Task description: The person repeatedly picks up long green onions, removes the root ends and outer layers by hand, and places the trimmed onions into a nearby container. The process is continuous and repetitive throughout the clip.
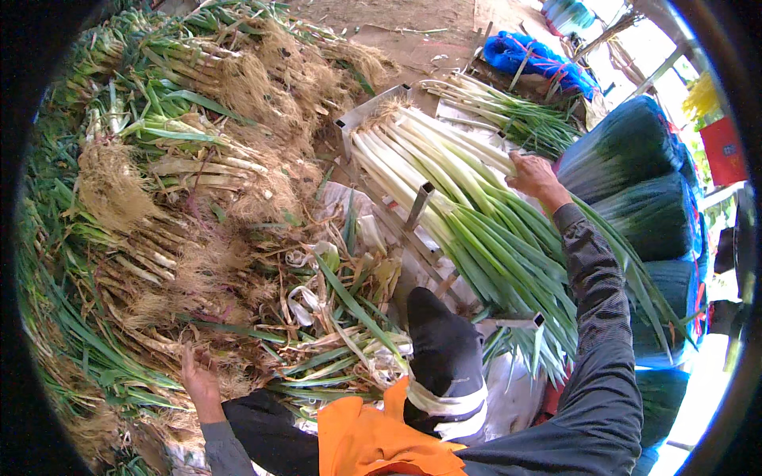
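Observation:
My right hand (536, 178) is closed around a peeled green onion stalk (485, 152) at the right side of a pile. Its long leaves trail out past my wrist to the lower right. The pile of cleaned green onions (440, 172) lies in a metal rack (419, 205), white shanks at the far end and green leaves towards me. At lower left, my left hand (199, 381) is beside the roots of unpeeled green onions (149, 339), fingers apart with nothing visible in them. Whether its fingertips touch the roots is hard to tell.
A large heap of rooted, soil-covered green onions (226, 160) fills the left. Peeled skins and leaves (333, 333) litter the ground near my boot (446, 351). Wrapped green onion bundles (625, 149) are stacked at right. Beyond the rack lie loose green onions (512, 113) and blue netting (536, 59).

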Tool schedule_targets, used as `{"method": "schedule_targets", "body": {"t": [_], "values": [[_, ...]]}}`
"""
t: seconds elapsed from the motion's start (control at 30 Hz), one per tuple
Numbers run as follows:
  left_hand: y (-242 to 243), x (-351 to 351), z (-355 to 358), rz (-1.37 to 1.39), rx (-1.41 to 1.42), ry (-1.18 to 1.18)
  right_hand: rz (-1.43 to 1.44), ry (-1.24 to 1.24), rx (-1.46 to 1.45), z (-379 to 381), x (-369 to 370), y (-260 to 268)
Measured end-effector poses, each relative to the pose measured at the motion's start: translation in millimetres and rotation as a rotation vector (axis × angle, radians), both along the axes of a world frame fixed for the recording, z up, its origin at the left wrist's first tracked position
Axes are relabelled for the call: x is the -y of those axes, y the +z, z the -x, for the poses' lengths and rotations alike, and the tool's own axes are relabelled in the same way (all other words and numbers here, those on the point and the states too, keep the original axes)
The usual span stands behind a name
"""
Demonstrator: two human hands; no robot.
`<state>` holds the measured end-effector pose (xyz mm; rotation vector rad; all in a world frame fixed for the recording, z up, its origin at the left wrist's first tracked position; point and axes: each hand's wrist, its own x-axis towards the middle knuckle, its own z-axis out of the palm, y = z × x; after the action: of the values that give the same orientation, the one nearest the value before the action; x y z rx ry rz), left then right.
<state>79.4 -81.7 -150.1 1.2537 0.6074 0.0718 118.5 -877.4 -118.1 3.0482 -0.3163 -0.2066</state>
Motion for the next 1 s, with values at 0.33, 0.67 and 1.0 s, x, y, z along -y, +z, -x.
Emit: {"method": "schedule_targets", "body": {"t": [0.33,0.67,1.0], "values": [[-22,26,6,-0.108,-0.129,-0.056,-0.151,-0.243,0.207,-50,-7,-131],[-20,43,16,-0.095,-0.143,-0.121,-0.078,-0.382,0.182,-35,-12,-138],[16,47,55,0.0,-0.013,-0.153,-0.129,-0.339,0.108,-38,-31,-96]]}}
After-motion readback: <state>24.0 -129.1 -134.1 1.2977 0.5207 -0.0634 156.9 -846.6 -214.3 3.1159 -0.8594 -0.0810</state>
